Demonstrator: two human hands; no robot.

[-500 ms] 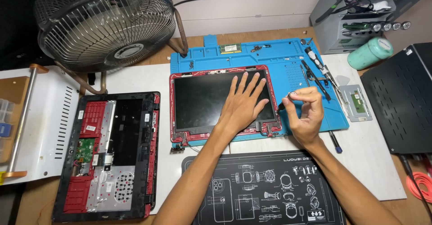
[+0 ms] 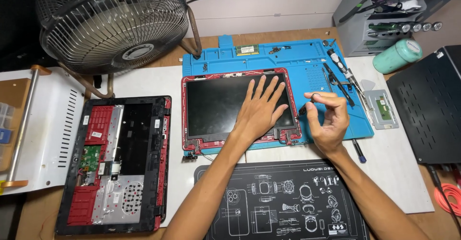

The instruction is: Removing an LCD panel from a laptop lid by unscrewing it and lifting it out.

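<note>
A red-framed laptop screen panel (image 2: 216, 105) lies face up on a blue work mat (image 2: 288, 57). My left hand (image 2: 261, 108) rests flat on the right part of the screen, fingers spread. My right hand (image 2: 326, 117) hovers just right of the panel's right edge, fingertips pinched on a small dark part (image 2: 303, 109), too small to identify. The opened laptop base (image 2: 115, 163), red and black with its board exposed, lies to the left.
A metal fan (image 2: 113, 24) stands at the back left. Screwdrivers and tweezers (image 2: 338, 74) lie on the mat's right side, a touchpad part (image 2: 382, 108) beside them. A black printed mat (image 2: 283, 201) lies in front, a black case (image 2: 427, 105) at right, a green roll (image 2: 397, 56) behind it.
My right hand has shifted slightly and turned the small part in its fingertips. My left hand stays flat on the screen.
</note>
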